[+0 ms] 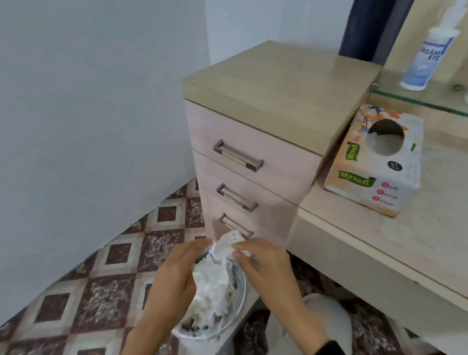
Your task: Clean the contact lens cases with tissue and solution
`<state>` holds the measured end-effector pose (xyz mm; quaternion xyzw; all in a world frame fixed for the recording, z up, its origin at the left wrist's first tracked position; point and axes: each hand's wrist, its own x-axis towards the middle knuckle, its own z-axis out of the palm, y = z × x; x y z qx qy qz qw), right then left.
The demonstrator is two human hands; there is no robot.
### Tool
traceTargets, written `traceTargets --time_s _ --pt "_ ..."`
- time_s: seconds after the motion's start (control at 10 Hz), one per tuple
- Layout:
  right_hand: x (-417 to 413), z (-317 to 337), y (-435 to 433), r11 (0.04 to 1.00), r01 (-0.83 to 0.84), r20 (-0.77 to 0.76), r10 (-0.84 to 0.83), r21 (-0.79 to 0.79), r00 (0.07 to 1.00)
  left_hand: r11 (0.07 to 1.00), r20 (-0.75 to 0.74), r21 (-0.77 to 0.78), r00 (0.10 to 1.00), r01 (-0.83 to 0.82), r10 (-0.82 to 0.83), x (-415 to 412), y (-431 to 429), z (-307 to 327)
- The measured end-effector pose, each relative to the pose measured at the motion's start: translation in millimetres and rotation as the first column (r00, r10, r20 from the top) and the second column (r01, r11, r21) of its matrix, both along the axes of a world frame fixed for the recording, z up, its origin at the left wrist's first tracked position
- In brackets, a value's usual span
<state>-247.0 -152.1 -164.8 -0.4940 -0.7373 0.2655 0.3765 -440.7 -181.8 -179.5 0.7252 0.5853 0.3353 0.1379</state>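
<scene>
Tissue, crumpled, rises from the pinch over a full bin, free end pointing toward the drawers. Right hand pinches its right edge; left hand touches the opposite side, grasp unclear

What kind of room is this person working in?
Likely a home dressing corner: a drawer unit beside a vanity table, a tissue box on it, and an eye-solution bottle on the glass shelf.

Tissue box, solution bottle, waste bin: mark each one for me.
Tissue box [384, 174]: head view, printed face below the round opening.
Solution bottle [427, 61]: head view, blue label.
Waste bin [200, 337]: head view, lower white rim.
</scene>
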Motion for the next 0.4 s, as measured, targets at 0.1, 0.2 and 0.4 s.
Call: traceTargets --time_s 0.1,0.2,0.4 --pt "-25.4 -36.4 8.5 0.999 -0.018 0.079 0.021 -0.037 0.997 0.998 -0.017 -0.040 0.999 -0.041 0.040 -19.9 -4.0 -20.2" --pt "-46.4 -69.0 11.4 0.978 -0.094 0.208 0.133 -0.185 0.969 0.993 -0.022 -0.102 0.998 -0.067 0.065 -37.0 -12.5 -44.4" --pt "-54.9 -117.7 3.0 0.798 -0.231 0.157 0.374 -0.557 0.914 0.959 -0.038 -0.260 0.993 -0.115 0.109 -48.6 -29.0 -85.1"
